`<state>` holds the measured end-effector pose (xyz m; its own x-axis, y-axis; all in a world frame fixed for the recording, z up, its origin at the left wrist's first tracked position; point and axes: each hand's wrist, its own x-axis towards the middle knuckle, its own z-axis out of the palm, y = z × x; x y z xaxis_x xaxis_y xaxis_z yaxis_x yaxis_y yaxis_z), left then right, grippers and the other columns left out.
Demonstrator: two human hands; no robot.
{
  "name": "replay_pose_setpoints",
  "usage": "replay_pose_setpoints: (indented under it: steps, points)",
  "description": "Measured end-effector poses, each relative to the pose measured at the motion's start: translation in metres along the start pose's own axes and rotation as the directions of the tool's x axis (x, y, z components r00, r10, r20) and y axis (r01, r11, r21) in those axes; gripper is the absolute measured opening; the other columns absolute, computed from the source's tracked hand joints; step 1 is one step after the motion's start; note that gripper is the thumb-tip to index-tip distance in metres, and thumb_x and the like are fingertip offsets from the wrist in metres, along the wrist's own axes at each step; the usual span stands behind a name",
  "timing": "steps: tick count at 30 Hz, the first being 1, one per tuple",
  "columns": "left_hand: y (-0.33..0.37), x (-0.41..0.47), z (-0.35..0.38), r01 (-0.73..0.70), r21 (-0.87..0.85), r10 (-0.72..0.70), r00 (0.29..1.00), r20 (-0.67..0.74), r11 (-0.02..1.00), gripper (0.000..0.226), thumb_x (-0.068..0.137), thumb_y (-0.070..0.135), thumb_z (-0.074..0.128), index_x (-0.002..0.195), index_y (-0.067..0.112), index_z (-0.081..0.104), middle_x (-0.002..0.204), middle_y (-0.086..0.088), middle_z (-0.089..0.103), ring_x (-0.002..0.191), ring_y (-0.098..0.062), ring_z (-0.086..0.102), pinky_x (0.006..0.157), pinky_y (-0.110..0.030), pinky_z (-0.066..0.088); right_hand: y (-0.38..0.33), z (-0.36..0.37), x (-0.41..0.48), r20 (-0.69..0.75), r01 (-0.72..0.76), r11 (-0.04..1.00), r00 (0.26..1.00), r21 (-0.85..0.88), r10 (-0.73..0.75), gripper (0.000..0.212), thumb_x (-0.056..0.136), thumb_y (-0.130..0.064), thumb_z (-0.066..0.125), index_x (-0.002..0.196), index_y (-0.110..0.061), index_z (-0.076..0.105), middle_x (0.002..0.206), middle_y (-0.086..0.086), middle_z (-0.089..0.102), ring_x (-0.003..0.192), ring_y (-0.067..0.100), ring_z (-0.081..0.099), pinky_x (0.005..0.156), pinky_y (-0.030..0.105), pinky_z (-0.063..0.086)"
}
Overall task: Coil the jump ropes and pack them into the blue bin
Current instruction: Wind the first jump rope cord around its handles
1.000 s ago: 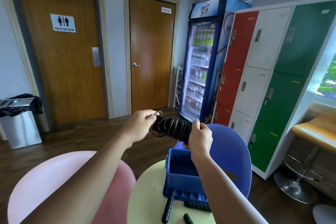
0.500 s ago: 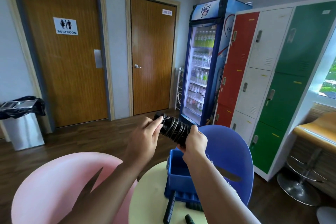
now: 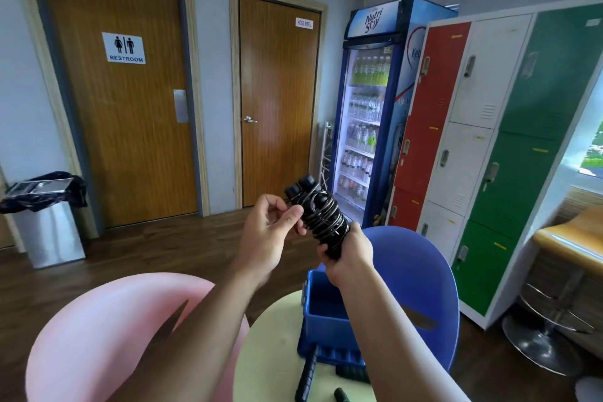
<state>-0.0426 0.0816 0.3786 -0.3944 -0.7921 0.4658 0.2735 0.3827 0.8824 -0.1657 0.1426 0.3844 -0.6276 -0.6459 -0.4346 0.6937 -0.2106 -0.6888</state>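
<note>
Head view: your right grip (image 3: 350, 259) clenches the bottom of the black cord-wound jump rope bundle (image 3: 321, 215) above the blue plastic bin (image 3: 318, 330) while your left grip (image 3: 269, 233) pinches its cord, so slackening that pinch could let the wraps spring loose.

A restroom door (image 3: 124, 108) and a second wooden door (image 3: 277, 101) stood in the far wall, with a metal trash can (image 3: 49, 228) at the left. A drinks fridge (image 3: 368, 114) stood beside red, white and green lockers (image 3: 489, 140). A pink chair (image 3: 114, 336) and a blue chair (image 3: 421, 277) flanked a pale round table (image 3: 270, 352).
</note>
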Motion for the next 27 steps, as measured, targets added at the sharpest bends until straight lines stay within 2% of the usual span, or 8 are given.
replay_pose_setpoints:
  steps: [3,8,15,17,19,21,24,27]
  points:
    - [0.000,0.007,-0.008,0.005,0.082,-0.007,0.999,0.033,0.997,0.047,0.081,0.041,0.075,0.107,0.008,0.053,0.088,-0.011,0.071,0.084,-0.031,0.071,0.093,-0.051,0.056,-0.005,0.000,0.000,0.013,0.027,0.999,1.000,-0.032,-0.027,0.017,0.099,-0.023,0.052,0.092,-0.009,0.058,0.085,0.013,0.062,0.064,0.023,0.056,0.035,0.020,0.043]
    - [0.005,0.025,-0.020,0.094,0.157,-0.129,0.966,0.225,0.983,0.069,0.083,0.046,0.078,0.143,0.034,0.046,0.135,0.006,0.056,0.107,-0.017,0.069,0.098,-0.045,0.056,-0.013,-0.003,0.004,0.005,0.187,0.963,0.982,-0.195,-0.189,0.019,0.096,-0.021,0.048,0.088,-0.008,0.059,0.084,0.013,0.063,0.065,0.026,0.058,0.040,0.025,0.045]
    - [0.015,0.036,-0.026,-0.081,0.383,-0.084,0.915,0.395,0.920,0.022,0.094,0.042,0.046,0.104,0.023,0.049,0.090,-0.017,0.062,0.080,-0.037,0.066,0.069,-0.056,0.058,-0.011,-0.006,-0.001,0.058,0.365,0.852,0.927,-0.375,-0.371,0.025,0.097,-0.021,0.042,0.076,-0.010,0.051,0.072,0.006,0.056,0.064,0.022,0.059,0.048,0.031,0.051]
    - [0.012,0.032,-0.023,-0.112,0.429,-0.050,0.936,0.348,0.896,0.041,0.096,0.062,0.034,0.099,0.024,0.051,0.089,-0.025,0.061,0.079,-0.039,0.065,0.071,-0.060,0.055,-0.011,-0.005,-0.003,0.071,0.411,0.816,0.905,-0.407,-0.420,0.031,0.097,-0.020,0.041,0.066,-0.013,0.044,0.064,0.003,0.049,0.057,0.020,0.053,0.044,0.028,0.048]
    - [0.009,0.030,-0.017,-0.087,0.455,-0.027,0.971,0.238,0.886,0.078,0.095,0.077,0.021,0.114,0.012,0.059,0.107,-0.028,0.065,0.100,-0.040,0.066,0.091,-0.059,0.055,-0.010,-0.004,-0.005,0.072,0.452,0.772,0.878,-0.447,-0.473,0.040,0.095,-0.016,0.041,0.056,-0.017,0.035,0.054,-0.002,0.037,0.047,0.016,0.038,0.036,0.022,0.037]
    - [0.008,0.029,-0.012,-0.064,0.463,-0.009,0.988,0.154,0.884,0.077,0.102,0.065,0.022,0.118,0.001,0.061,0.113,-0.021,0.068,0.109,-0.036,0.065,0.096,-0.049,0.053,-0.009,-0.004,-0.006,0.072,0.471,0.743,0.863,-0.476,-0.501,0.044,0.095,-0.014,0.040,0.053,-0.020,0.028,0.050,-0.005,0.027,0.045,0.014,0.025,0.031,0.017,0.026]
    - [0.002,0.026,-0.006,-0.089,0.413,0.028,0.988,0.151,0.906,0.039,0.108,0.044,0.029,0.107,0.020,0.060,0.095,-0.003,0.064,0.093,-0.018,0.065,0.079,-0.034,0.057,-0.008,-0.005,-0.004,0.068,0.479,0.724,0.853,-0.497,-0.518,0.045,0.096,-0.015,0.040,0.054,-0.020,0.026,0.051,-0.004,0.025,0.048,0.014,0.021,0.031,0.014,0.022]
    - [-0.006,0.024,-0.006,-0.088,0.327,0.040,0.988,0.152,0.941,0.027,0.110,0.031,0.038,0.110,0.022,0.064,0.100,0.012,0.065,0.095,0.003,0.060,0.083,-0.014,0.045,-0.008,-0.006,-0.006,0.062,0.470,0.722,0.856,-0.508,-0.514,0.045,0.097,-0.016,0.040,0.055,-0.019,0.026,0.053,-0.002,0.026,0.047,0.015,0.022,0.030,0.016,0.023]
